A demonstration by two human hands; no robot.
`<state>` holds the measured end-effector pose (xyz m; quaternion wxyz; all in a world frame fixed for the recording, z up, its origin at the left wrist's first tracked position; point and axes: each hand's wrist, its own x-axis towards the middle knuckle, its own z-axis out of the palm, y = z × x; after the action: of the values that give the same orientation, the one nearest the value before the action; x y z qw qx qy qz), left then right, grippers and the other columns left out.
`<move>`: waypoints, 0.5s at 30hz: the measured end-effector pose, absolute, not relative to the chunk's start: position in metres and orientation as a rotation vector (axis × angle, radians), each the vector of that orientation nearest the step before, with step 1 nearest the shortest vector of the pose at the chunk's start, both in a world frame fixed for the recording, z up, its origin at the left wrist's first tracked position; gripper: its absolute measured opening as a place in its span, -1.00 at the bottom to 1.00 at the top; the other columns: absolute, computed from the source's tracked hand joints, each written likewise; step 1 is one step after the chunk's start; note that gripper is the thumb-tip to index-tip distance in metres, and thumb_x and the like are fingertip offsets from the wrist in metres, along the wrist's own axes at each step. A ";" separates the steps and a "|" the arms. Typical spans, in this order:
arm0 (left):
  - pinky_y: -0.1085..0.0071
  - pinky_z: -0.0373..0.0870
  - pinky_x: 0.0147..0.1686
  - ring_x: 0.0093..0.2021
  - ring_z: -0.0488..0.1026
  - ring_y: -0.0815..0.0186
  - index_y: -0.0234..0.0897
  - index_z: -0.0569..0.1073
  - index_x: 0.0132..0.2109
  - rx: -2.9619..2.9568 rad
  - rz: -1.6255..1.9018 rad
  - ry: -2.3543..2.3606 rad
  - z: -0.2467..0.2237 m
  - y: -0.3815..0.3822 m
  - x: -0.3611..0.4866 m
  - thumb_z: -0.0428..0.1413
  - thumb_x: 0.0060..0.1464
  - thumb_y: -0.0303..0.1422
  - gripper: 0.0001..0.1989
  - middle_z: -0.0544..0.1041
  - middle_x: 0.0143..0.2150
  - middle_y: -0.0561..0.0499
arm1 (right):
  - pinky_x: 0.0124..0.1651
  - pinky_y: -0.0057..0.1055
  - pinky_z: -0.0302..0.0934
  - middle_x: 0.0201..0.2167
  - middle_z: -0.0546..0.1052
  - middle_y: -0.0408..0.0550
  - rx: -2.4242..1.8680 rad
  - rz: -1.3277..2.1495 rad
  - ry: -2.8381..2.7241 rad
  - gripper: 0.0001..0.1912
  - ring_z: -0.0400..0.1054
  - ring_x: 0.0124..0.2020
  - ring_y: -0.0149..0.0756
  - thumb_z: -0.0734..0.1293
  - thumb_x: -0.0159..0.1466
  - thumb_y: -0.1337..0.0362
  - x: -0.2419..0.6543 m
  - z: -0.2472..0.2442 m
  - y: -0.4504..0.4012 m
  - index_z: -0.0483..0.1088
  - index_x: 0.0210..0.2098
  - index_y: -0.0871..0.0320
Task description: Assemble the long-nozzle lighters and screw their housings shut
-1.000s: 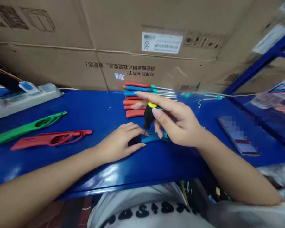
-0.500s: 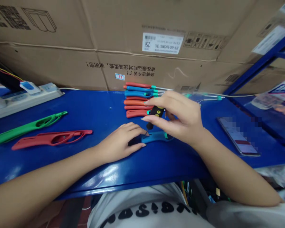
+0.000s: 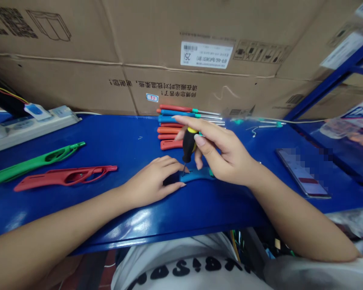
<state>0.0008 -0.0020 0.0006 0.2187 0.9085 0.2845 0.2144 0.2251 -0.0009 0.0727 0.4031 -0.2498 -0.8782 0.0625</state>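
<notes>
A blue long-neck lighter (image 3: 196, 175) lies flat on the blue table in front of me, its turquoise-collared end partly hidden under my right hand. My left hand (image 3: 154, 178) rests on the table and pinches the lighter's left end between thumb and fingers. In my right hand (image 3: 226, 155) is a small black-and-yellow screwdriver (image 3: 188, 146), held nearly upright with its tip down on the lighter close to my left fingertips. Behind my hands, several red, orange and blue lighters (image 3: 171, 144) with metal tubes lie in a row.
A green lighter casing (image 3: 33, 163) and a red one (image 3: 57, 177) lie at left. A power strip (image 3: 42, 125) sits behind them. A phone (image 3: 302, 173) lies at right. Loose metal tubes (image 3: 269, 123) lie at the back. Large cardboard boxes (image 3: 151, 32) wall off the rear.
My right hand has turned and shifted its grip on the screwdriver, which now stands more upright, with the tip still at the lighter. My left hand stays in place.
</notes>
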 end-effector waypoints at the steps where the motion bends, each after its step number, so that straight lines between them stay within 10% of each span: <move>1: 0.15 0.37 0.14 0.09 0.46 0.15 -0.18 0.47 0.11 2.515 0.593 0.787 0.000 -0.002 0.001 0.17 0.31 -0.27 -0.73 0.56 0.03 -0.05 | 0.11 -0.29 0.42 0.08 0.57 -0.05 -0.627 0.148 -2.218 -0.61 0.50 0.04 -0.33 0.11 0.50 0.34 0.225 0.072 -0.001 0.33 0.26 0.11; 15: 0.12 0.36 0.16 0.11 0.45 0.11 -0.19 0.47 0.12 2.531 0.587 0.794 0.001 -0.002 0.001 0.17 0.31 -0.26 -0.72 0.55 0.07 -0.08 | -0.04 -0.42 0.43 -0.08 0.65 -0.04 -0.602 -0.104 -2.148 -0.74 0.55 -0.09 -0.32 0.36 0.39 0.23 0.224 0.074 -0.001 0.51 0.03 0.17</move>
<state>0.0012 -0.0022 0.0007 0.2109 0.9107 0.2858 0.2111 0.2238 -0.0013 0.0736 0.4387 -0.2421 -0.8644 -0.0420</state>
